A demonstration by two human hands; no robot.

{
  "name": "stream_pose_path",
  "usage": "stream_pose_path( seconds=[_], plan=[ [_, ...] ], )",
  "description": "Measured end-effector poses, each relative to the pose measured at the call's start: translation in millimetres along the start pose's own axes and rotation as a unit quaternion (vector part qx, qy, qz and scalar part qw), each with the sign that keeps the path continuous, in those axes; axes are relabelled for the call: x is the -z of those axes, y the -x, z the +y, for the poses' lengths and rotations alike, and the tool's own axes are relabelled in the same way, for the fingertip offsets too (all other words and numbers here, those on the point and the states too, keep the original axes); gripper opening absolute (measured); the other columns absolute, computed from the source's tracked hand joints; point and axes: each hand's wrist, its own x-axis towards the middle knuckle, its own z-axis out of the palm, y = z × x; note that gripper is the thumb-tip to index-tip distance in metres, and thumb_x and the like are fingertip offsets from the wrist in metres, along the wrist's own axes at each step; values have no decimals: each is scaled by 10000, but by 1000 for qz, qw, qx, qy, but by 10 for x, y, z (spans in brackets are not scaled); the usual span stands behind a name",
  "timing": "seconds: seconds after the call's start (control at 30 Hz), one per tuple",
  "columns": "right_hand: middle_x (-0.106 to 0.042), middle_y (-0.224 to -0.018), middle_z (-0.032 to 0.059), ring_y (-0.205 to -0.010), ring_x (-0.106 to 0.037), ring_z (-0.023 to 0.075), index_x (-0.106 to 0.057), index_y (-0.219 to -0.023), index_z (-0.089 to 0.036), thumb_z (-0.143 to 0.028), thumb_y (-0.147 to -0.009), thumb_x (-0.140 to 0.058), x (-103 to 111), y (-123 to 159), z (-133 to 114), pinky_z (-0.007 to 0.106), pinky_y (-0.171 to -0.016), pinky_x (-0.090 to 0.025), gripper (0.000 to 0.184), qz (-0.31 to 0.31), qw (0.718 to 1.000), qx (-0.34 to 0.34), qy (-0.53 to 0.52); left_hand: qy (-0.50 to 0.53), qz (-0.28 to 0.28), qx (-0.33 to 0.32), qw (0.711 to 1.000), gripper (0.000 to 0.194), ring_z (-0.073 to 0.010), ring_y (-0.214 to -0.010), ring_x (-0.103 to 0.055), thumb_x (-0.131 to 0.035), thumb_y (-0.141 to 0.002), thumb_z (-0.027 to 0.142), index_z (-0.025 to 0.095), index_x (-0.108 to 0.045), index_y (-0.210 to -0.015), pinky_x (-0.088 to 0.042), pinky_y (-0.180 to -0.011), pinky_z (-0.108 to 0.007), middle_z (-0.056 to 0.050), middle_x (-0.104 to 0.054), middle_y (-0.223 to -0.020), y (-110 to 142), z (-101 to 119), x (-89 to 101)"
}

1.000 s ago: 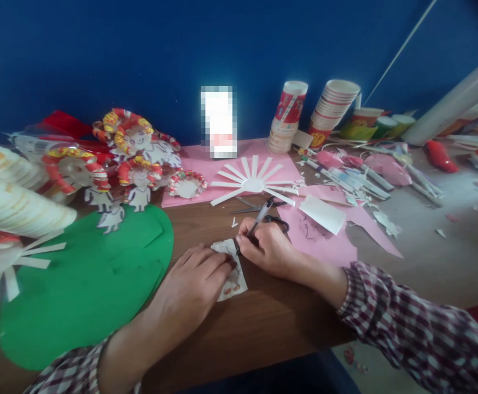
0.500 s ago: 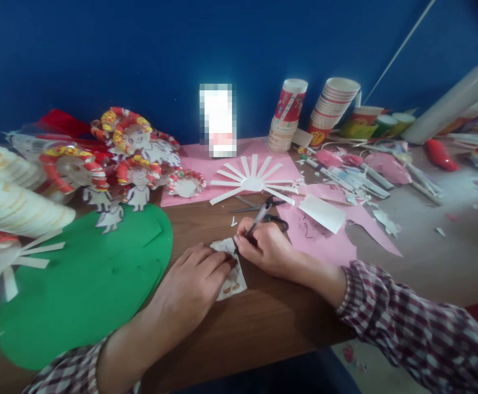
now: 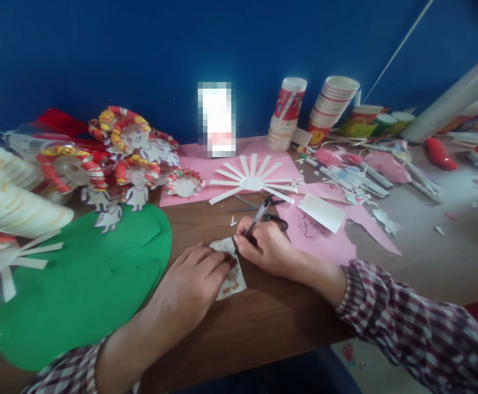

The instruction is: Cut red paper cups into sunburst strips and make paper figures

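Note:
A small piece of white paper (image 3: 235,278) with drawn lines and brownish marks lies on the brown table. Flat across its left part rests my left hand (image 3: 196,279), fingers stretched out and pressing it down. My right hand (image 3: 266,243) is closed round a dark-capped pen (image 3: 259,218), held slanted with its lower end at the paper's upper right edge; the tip is hidden by the fingers. Just behind that hand, black-handled scissors (image 3: 279,219) lie on the table, their blades pointing left.
A green paper sheet (image 3: 79,295) lies at left, with paper figures (image 3: 137,194) behind it. A fringed white paper cup (image 3: 252,183) sits on pink paper (image 3: 193,156). Stacked cups (image 3: 333,106), markers (image 3: 345,180) and scraps fill the right back. A blurred-out bright rectangle (image 3: 217,117) stands behind.
Both hands keep nearly the same pose, with the pen at the same spot on the paper. The whole view has shifted very slightly.

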Motion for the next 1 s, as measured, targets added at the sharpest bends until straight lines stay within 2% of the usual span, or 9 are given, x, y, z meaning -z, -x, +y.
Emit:
stream_pose_path(
  seconds=[1.0],
  plan=[
    [-523,-529,-45,-461,-471,94,-602,-780,-167,-222,-842,-537,2,-5,0,205,-531,-336,105,0,1000,-3,1,3,-5,10,1000,304,-262,-1049,-520,-502,-880,125,174,-608,-1160,-443,-942,-465,-66,-639,-1116,7,2,-11]
  ],
)
